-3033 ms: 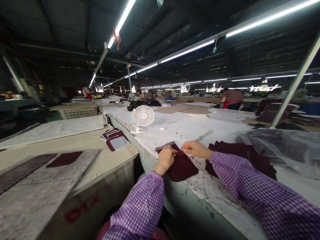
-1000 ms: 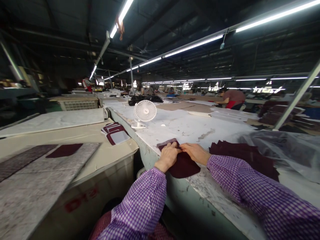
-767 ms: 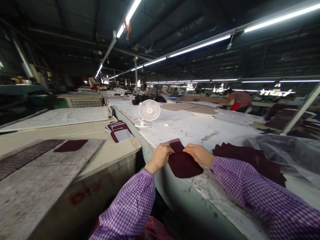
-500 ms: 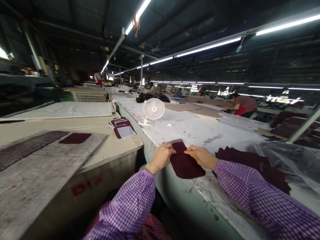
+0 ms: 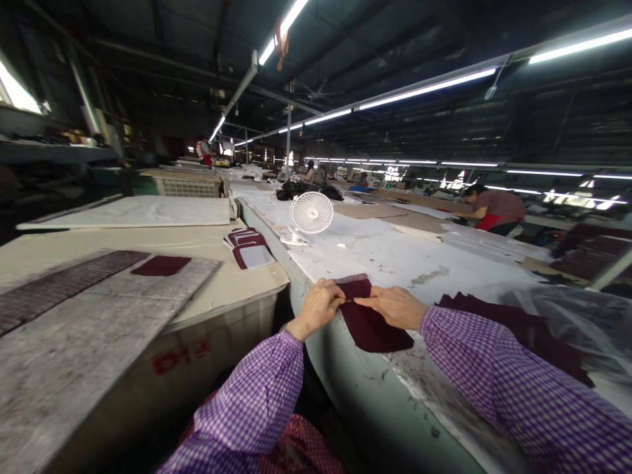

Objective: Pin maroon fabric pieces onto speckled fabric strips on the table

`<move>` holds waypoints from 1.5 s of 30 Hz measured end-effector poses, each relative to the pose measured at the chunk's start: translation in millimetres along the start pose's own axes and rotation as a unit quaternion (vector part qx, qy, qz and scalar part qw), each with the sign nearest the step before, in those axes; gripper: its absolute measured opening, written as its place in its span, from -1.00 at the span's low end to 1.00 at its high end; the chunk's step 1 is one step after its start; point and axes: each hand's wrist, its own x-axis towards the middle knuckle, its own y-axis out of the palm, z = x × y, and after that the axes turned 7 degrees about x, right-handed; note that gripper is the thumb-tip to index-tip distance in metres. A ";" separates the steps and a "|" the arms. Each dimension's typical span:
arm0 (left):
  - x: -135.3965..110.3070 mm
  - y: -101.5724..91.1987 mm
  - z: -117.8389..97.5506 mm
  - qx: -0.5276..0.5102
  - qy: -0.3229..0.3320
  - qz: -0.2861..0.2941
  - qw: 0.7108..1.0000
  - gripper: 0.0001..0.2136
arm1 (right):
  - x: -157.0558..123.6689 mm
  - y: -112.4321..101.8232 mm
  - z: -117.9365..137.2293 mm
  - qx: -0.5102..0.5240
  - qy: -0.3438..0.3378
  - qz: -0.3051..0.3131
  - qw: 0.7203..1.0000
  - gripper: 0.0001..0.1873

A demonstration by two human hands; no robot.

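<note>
A dark maroon fabric piece (image 5: 378, 330) lies at the near edge of the white-covered table, crossed by a fold or seam, with a greyish strip along its far end. My left hand (image 5: 317, 308) pinches the piece's left edge at that line. From the other side my right hand (image 5: 397, 307) is closed on the same line, its forefinger reaching almost to the left fingertips. Whatever lies beneath the fingertips is hidden. To the right, partly behind my right sleeve, is a pile of maroon fabric pieces (image 5: 513, 332) beside clear plastic sheeting (image 5: 587, 316).
A small white fan (image 5: 311, 212) stands on the table (image 5: 365, 253) beyond my hands. At left, a cream-covered bin (image 5: 237, 289) bears maroon-and-grey pieces (image 5: 251, 248) and a mottled board (image 5: 113, 322) with a maroon patch (image 5: 161, 265). A person (image 5: 498, 207) bends over the table at far right.
My right hand has slid left along the line across the fabric, bringing its fingertips close to the left ones. The left hand keeps its pinch. The view has shifted slightly.
</note>
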 end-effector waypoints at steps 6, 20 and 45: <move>-8.3 0.6 2.7 0.020 0.036 -0.022 0.999 -0.82 | 5.3 -4.0 -1.9 0.006 -0.011 0.029 0.999 -0.42; -14.3 1.3 10.9 -0.116 -0.008 -0.037 0.992 -0.84 | 23.5 -1.8 -6.4 0.041 -0.064 0.029 0.997 -0.41; -13.2 -9.3 -8.0 0.073 0.016 0.004 0.997 -0.75 | -46.1 -57.7 -67.7 0.478 0.056 -0.062 0.874 -0.62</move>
